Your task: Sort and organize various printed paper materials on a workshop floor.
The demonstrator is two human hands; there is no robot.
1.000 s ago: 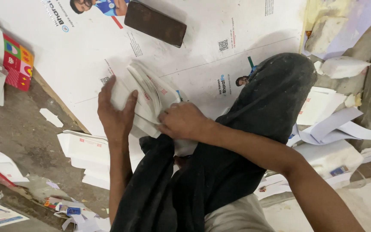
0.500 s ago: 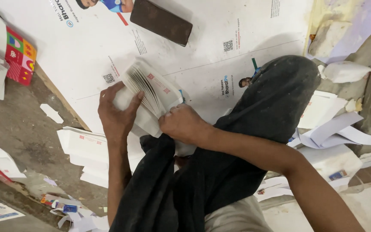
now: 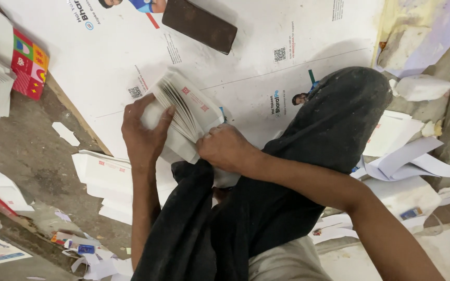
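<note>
A large white printed board (image 3: 266,78) is spread over the floor, and one dark brown block (image 3: 199,25) is laid on it near the top edge. Over the board one stack of white printed cards (image 3: 188,112) is held on edge. It is gripped at its left end by the left hand (image 3: 144,135), fingers curled round it, and pinched at its lower right by the right hand (image 3: 225,148). The squaring-up is judged partly done: the card edges are fanned, not flush. One loose pile of white sheets (image 3: 108,179) lies below.

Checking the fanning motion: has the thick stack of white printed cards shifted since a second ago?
Yes. The stack of white printed cards has tilted upright and fanned open, toward the dark brown rectangular block.
</note>
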